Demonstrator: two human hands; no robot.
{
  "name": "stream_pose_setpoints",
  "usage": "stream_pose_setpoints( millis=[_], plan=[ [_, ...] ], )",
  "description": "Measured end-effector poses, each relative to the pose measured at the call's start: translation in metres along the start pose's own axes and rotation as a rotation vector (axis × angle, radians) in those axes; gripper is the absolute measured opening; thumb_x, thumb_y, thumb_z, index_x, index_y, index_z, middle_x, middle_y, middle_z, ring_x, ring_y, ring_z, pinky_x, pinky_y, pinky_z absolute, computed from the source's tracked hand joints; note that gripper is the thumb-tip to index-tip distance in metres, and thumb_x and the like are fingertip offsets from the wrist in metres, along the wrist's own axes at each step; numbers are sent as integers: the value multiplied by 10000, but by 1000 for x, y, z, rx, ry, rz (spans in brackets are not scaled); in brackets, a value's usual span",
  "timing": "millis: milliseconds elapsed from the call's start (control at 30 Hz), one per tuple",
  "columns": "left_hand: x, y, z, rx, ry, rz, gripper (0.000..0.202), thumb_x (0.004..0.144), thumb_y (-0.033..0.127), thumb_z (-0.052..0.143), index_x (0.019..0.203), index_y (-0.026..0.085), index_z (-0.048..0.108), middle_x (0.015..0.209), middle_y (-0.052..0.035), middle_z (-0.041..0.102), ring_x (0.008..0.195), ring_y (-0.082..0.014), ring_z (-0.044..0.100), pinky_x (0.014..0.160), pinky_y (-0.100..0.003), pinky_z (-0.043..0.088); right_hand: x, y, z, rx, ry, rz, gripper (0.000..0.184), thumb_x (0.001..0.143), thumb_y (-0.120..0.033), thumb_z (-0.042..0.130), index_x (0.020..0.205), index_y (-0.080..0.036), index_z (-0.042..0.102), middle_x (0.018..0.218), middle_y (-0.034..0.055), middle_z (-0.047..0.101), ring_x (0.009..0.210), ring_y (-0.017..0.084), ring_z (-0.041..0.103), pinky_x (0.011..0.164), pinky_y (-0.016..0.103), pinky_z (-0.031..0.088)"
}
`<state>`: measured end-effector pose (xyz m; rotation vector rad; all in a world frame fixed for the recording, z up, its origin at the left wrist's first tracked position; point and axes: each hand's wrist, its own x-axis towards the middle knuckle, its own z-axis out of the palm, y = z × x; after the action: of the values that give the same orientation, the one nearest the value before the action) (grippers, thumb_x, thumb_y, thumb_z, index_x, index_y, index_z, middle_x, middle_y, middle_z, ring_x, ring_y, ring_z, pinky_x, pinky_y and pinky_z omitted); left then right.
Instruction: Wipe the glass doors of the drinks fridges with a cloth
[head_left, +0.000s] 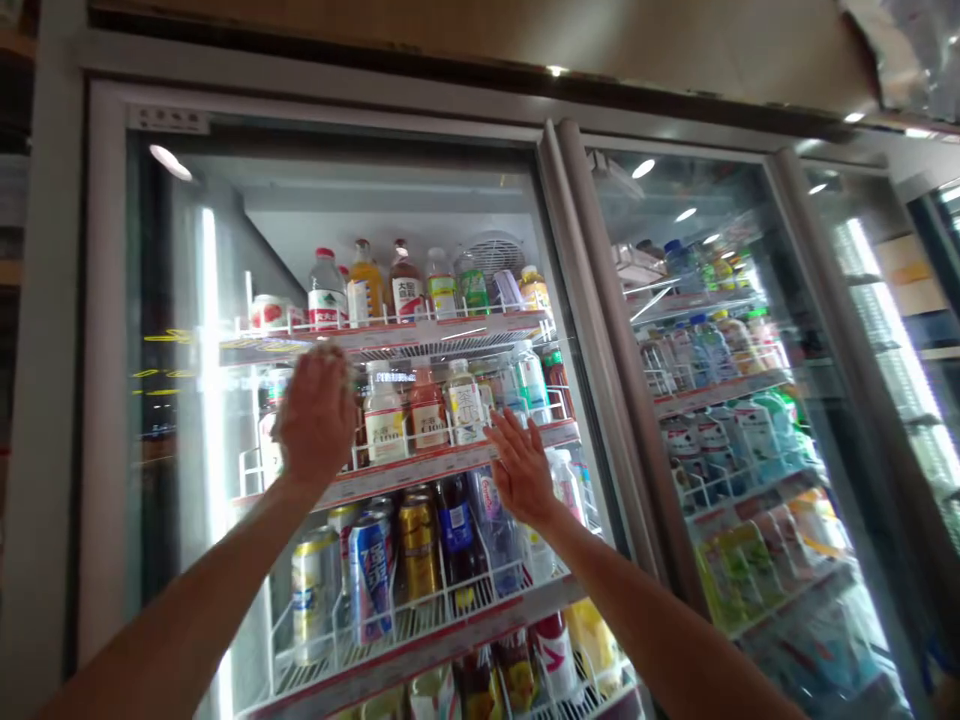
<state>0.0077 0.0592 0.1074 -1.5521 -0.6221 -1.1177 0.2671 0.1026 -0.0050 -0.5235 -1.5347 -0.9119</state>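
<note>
Pressing flat against the glass door (pixel 225 330) of a drinks cooler, the fingers of the left hand (pixel 319 415) lie together and nearly straight, with what looks like a pale cloth (pixel 339 358) bunched under the palm; the motion blur there makes it hard to say how firmly it is held, though a flat hand is how one would bear a rag evenly on a pane. The right hand (pixel 521 470) is spread wide, fingers fanned and empty, its palm toward the same pane lower and nearer the door's right edge, set as if to steady the door; whether it truly touches the glass I cannot tell. Both forearms reach up and forward from the bottom of the view. The door itself is tall and clear in a pale grey frame, catching bright reflections of ceiling lights and a glowing light strip (pixel 208 400) down its left inside edge. Behind it, white wire shelves (pixel 420 470) with red price rails carry bottled water and juices on top, small labelled bottles in the middle just behind the hands, and cans and dark soda bottles below. To the right stands a second glass door (pixel 720 400), shut, with more bottles and packets on its shelves.
</note>
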Motion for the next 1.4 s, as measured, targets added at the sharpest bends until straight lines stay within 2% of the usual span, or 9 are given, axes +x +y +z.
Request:
stream_pose_setpoints(
  millis=[133, 300, 467, 667, 833, 1033, 1167, 1233, 1400],
  plan=[
    [-3, 15, 5, 51, -175, 343, 541, 903, 157, 391, 1428, 251, 294, 1425, -60, 433, 1339, -201, 367, 1078, -410, 385, 0, 1, -1, 5, -9, 3, 453, 907, -235, 301, 1347, -191, 402, 1425, 76, 442, 1413, 184, 222, 1143, 465, 206],
    [9, 22, 13, 126, 116, -35, 539, 896, 167, 400, 1426, 201, 311, 1454, -110, 376, 1372, -266, 300, 1090, -511, 348, 0, 1, -1, -1, -5, -17, 438, 910, -226, 292, 1327, -165, 410, 1405, 87, 465, 1413, 187, 221, 1151, 450, 181],
    [12, 44, 24, -9, -203, 375, 524, 891, 145, 404, 1404, 241, 353, 1407, -46, 456, 1341, -194, 362, 1086, -406, 381, 0, 1, -2, 28, 2, 0, 457, 916, -237, 287, 1365, -188, 353, 1403, 82, 467, 1408, 178, 235, 1150, 446, 184],
    [23, 38, 27, 121, 63, -29, 474, 903, 199, 402, 1377, 170, 402, 1417, -123, 428, 1357, -266, 329, 1079, -498, 364, 1, 2, -1, 67, 21, -9, 469, 920, -242, 287, 1387, -201, 311, 1392, 88, 475, 1404, 184, 246, 1143, 452, 188],
    [8, 61, 32, -13, -203, 454, 479, 898, 164, 413, 1372, 226, 402, 1382, -41, 486, 1323, -188, 391, 1073, -387, 396, 0, 3, -3, 88, -6, 1, 495, 921, -240, 297, 1415, -215, 276, 1410, 76, 459, 1400, 187, 259, 1136, 464, 209],
    [18, 42, 30, 116, 72, -28, 477, 895, 185, 404, 1371, 172, 405, 1424, -126, 418, 1376, -249, 294, 1095, -487, 343, 4, 26, -24, 5, 37, 52, 523, 934, -253, 279, 1452, -224, 212, 1454, 76, 398, 1404, 188, 247, 1147, 475, 196],
    [7, 81, 48, -8, -139, 449, 521, 865, 106, 413, 1375, 210, 394, 1371, -60, 498, 1334, -178, 371, 1088, -377, 367, 1, 41, -42, -86, 48, 47, 532, 941, -254, 300, 1462, -233, 196, 1445, 78, 411, 1401, 189, 256, 1147, 472, 201],
    [12, 97, 59, -42, -192, 545, 545, 859, 94, 412, 1386, 230, 374, 1369, -42, 502, 1315, -167, 400, 1070, -359, 385, -2, 47, -49, -114, 9, 18, 534, 944, -265, 300, 1465, -240, 187, 1450, 74, 405, 1400, 190, 257, 1145, 470, 207],
    [30, 126, 83, -38, -31, 79, 540, 852, 106, 388, 1389, 172, 375, 1405, -109, 450, 1353, -249, 338, 1063, -480, 368, -12, 61, -61, -188, 34, 96, 528, 951, -279, 281, 1467, -270, 175, 1468, 61, 377, 1396, 194, 268, 1130, 480, 230]
  ],
)
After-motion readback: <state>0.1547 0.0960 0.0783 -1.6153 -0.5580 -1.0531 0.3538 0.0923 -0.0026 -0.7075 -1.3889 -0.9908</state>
